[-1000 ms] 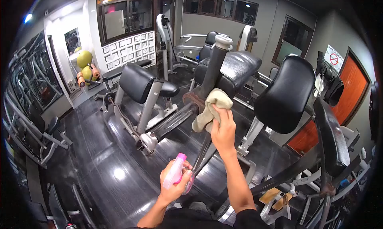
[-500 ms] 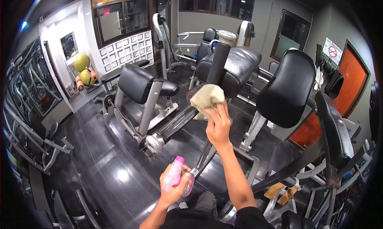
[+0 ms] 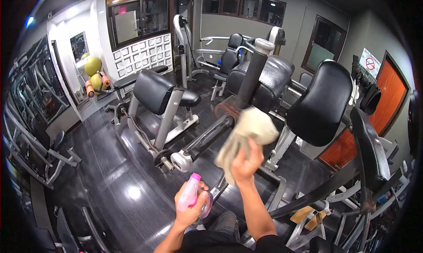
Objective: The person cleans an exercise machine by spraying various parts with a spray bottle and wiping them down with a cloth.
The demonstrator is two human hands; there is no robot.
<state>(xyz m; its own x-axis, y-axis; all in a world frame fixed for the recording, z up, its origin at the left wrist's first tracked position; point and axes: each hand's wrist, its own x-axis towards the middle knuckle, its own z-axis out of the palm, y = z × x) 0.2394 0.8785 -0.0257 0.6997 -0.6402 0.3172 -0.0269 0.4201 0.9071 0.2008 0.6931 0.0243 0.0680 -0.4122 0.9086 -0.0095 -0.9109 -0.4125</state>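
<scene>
A beige cloth hangs bunched in front of the machine's black lever arm, below its upright post; whether it touches the arm cannot be told. The right hand has its grip pinched on the cloth's lower folds. Lower left, the left hand is closed around a pink-capped spray bottle, above the glossy dark floor, with black padded seats beyond.
</scene>
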